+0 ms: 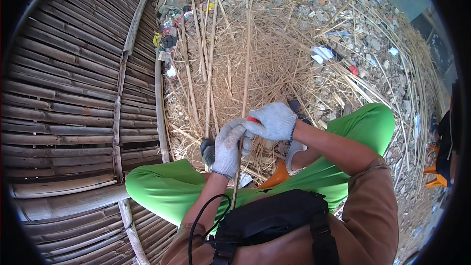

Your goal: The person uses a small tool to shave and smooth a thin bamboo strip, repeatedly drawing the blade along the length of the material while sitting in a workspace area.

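Observation:
Both my hands wear pale knit work gloves and meet in front of my lap. A long thin bamboo strip (248, 51) runs away from me over the straw, passing through my hands and back beside my body. My left hand (228, 150) is wrapped round the strip. Close against it, my right hand (275, 120) grips a small tool with a red handle (253, 119); its working end is hidden between the gloves, so I cannot tell its kind.
A slatted bamboo panel (68, 103) fills the left side. More bamboo strips (211, 64) lie left of the held one. Straw and shavings (274, 44) cover the ground, with rubble and litter beyond. An orange stool (277, 174) shows beneath me. Another person (444, 142) is at the right edge.

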Tool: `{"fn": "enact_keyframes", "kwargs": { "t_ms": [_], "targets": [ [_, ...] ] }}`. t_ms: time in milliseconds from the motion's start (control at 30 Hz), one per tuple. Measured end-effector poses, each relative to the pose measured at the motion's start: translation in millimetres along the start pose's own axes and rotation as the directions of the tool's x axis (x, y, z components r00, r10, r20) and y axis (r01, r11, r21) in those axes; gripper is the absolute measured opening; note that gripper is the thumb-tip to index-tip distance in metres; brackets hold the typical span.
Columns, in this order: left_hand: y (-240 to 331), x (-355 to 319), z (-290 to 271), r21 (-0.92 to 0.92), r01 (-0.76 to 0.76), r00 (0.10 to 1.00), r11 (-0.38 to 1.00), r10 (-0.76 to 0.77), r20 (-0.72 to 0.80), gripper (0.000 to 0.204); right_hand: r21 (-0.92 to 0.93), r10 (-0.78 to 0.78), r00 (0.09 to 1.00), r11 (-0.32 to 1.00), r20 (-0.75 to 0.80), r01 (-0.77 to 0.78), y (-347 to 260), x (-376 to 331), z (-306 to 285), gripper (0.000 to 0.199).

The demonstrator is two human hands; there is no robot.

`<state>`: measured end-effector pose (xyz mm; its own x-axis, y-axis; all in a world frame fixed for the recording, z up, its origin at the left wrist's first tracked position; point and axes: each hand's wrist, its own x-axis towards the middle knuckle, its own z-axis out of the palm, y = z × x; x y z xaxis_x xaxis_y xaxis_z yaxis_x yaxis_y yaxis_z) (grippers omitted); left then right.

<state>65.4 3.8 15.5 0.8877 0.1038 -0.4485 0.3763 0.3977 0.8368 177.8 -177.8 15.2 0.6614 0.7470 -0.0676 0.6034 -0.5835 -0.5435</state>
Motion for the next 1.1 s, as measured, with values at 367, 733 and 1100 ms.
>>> {"fn": "enact_keyframes", "kwargs": {
  "t_ms": [367, 733, 1100],
  "targets": [
    [12, -7, 9, 0.146, -0.021, 1.000, 0.989, 0.023, -0.014, 0.023, -0.053, -0.030, 0.990, 0.998, -0.139, 0.023, 13, 7, 3, 0.060],
    [3, -6, 1, 0.188, -0.046, 0.998, 0.981, 0.055, -0.043, 0.025, -0.067, -0.072, 0.983, 0.996, -0.170, 0.061, 9, 5, -4, 0.065],
    [4, -10, 3, 0.199, -0.088, 0.996, 0.976, 0.092, -0.013, 0.021, -0.120, -0.125, 0.980, 0.987, -0.156, 0.107, 16, 2, -8, 0.061]
  ]
}}
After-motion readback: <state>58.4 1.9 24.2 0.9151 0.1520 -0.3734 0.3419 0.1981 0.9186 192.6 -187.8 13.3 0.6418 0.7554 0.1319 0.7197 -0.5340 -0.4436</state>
